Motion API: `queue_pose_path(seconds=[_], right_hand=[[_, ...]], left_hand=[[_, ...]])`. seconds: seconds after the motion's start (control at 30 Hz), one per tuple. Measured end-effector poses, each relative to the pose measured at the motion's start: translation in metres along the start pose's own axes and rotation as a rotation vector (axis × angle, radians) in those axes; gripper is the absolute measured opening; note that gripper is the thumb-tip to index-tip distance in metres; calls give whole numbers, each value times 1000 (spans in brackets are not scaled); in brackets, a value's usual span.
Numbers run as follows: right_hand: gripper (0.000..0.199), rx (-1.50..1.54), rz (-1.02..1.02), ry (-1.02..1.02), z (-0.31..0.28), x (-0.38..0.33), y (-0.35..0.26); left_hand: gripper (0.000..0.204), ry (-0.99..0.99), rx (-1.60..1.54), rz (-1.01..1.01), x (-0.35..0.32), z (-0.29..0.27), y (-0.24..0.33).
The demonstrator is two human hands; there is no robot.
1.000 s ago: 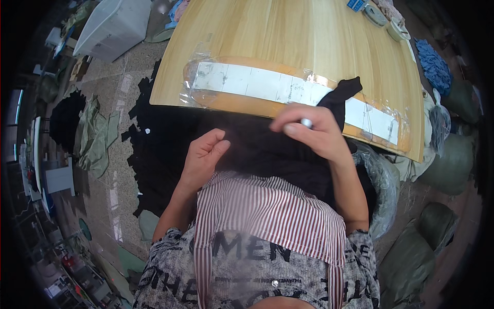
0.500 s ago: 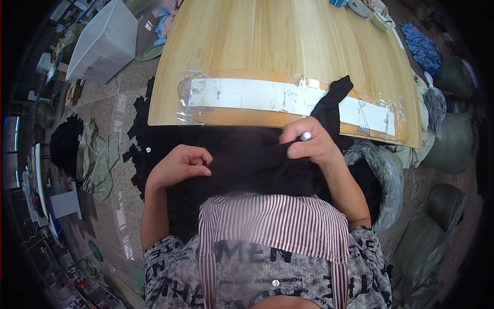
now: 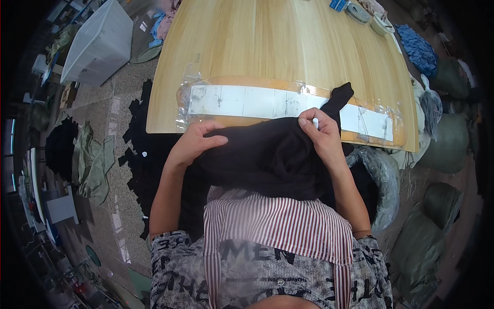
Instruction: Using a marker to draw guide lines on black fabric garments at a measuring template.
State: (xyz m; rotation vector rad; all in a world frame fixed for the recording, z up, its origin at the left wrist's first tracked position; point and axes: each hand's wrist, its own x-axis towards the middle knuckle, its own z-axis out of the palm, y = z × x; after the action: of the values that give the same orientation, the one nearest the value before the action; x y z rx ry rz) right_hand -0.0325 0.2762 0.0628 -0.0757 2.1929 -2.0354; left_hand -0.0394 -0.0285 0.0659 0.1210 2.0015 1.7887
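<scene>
A black garment piece (image 3: 257, 152) stretches between my two hands along the near edge of the table. My left hand (image 3: 195, 144) grips its left end, the thumb on top and the fingers along the upper edge. At its right, my right hand (image 3: 323, 135) pinches the cloth's upper edge between thumb and forefinger. A white-ended pen-like stick (image 3: 316, 123) pokes out of that same hand; the rest of it is hidden by the fingers. A narrow black end of cloth (image 3: 342, 95) lies on the table just beyond my right hand.
The wooden table (image 3: 247, 41) carries a taped-down white marked strip (image 3: 247, 101). To its right stands a clear plastic bag (image 3: 386, 190) holding dark cloth. A white bin (image 3: 100, 46) is at the far left. Black cloth (image 3: 139, 154) hangs at the table's left.
Both hands have moved a little away from me, raising the cloth's upper edge over the table's near edge. The black cloth is now spread wider between them.
</scene>
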Motion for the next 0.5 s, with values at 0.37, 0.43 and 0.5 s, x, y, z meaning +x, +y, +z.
queue_pose_path(seconds=[0.37,0.43,0.5], right_hand=[[11,-937,-336,364,18,53,40],[10,-945,-337,368,18,54,42],[10,-925,-337,369,16,53,42]], left_hand=[[10,501,33,99,54,-10,-37],[9,484,-60,91,60,-14,-37],[9,463,-155,83,64,-14,-35]])
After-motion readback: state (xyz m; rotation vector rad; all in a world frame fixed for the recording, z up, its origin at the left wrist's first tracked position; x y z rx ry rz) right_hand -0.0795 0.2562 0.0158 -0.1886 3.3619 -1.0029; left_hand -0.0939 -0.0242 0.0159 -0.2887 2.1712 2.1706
